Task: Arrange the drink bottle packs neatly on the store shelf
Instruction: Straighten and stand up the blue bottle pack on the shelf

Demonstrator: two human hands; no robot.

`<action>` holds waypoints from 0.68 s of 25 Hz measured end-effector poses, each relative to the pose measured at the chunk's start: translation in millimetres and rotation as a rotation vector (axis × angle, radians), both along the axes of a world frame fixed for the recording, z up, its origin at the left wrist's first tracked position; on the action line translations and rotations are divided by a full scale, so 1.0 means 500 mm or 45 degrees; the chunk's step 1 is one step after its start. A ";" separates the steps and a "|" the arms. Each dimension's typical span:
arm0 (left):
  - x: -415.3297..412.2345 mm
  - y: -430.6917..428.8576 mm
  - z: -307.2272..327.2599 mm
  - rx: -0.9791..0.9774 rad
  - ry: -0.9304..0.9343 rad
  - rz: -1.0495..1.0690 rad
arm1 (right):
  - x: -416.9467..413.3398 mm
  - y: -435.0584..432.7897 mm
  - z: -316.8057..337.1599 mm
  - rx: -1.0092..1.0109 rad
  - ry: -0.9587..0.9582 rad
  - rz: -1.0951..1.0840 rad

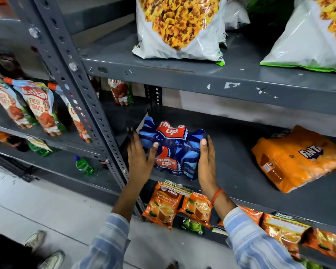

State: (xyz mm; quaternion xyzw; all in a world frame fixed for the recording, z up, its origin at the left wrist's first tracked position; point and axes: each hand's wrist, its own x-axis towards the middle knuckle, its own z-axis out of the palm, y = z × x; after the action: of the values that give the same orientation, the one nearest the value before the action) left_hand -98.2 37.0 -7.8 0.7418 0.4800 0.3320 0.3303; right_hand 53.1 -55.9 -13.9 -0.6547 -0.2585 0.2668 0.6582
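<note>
A blue Thums Up bottle pack (175, 148) lies on the grey middle shelf (241, 171), near its left end by the upright post. My left hand (140, 158) presses flat against the pack's left side, thumb on its top. My right hand (207, 164) lies flat against its right side, fingers straight. Both hands clasp the pack between them. An orange Fanta bottle pack (299, 158) lies tilted on the same shelf, far to the right, apart from the blue one.
Big white snack bags (178, 28) stand on the shelf above. Orange tea packets (167, 204) hang below the shelf's front edge. Tomato sauce pouches (37, 107) and green bottles (83, 166) fill the left rack past the perforated post (89, 105). Someone's shoes (47, 253) are on the floor.
</note>
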 end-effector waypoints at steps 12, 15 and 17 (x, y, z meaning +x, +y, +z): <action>0.340 -0.273 0.010 0.391 0.250 -0.323 | 0.321 -0.181 0.039 -0.413 -0.992 -0.575; 0.476 -0.319 0.027 -0.169 0.428 -0.418 | 0.494 -0.311 0.005 -1.074 -0.852 -0.444; 0.543 -0.345 0.049 -0.734 0.209 -0.501 | 0.581 -0.366 -0.008 -1.293 -0.774 -0.307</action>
State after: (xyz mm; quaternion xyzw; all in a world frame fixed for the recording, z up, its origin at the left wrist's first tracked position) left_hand 173.4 -135.3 16.9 0.7205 0.4268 0.0522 0.5440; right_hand 343.6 -238.9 -18.0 -0.9588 -0.1991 0.0813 0.1855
